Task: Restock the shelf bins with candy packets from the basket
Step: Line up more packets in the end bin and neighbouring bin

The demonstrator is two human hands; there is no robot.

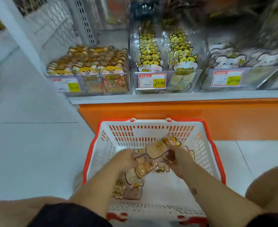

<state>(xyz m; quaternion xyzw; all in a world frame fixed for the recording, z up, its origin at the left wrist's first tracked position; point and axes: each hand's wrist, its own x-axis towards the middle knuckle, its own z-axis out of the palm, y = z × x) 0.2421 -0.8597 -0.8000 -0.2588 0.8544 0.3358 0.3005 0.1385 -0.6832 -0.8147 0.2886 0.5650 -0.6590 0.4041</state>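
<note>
Head cam: near, white basket [92, 145] w/ red rim, holding a few candy packets [141, 169], clear w/ cartoon-animal tops. Left hand [126, 158] & right hand [177, 157] inside, fingers curled on packets. Far: shelf bins [180, 79] packed w/ similar packets.

Both bare forearms reach over the near edge of the basket [90, 149] and down into it, converging toward its middle. The left hand [126, 158] is palm down, fingers curled round a candy packet [142, 167] (blur hides the exact grip). The right hand [177, 158], just beside it, pinches a second packet [158, 149] raised toward the basket's far wall. The left knee [12, 208] and right knee [269, 185] flank the basket.
</note>
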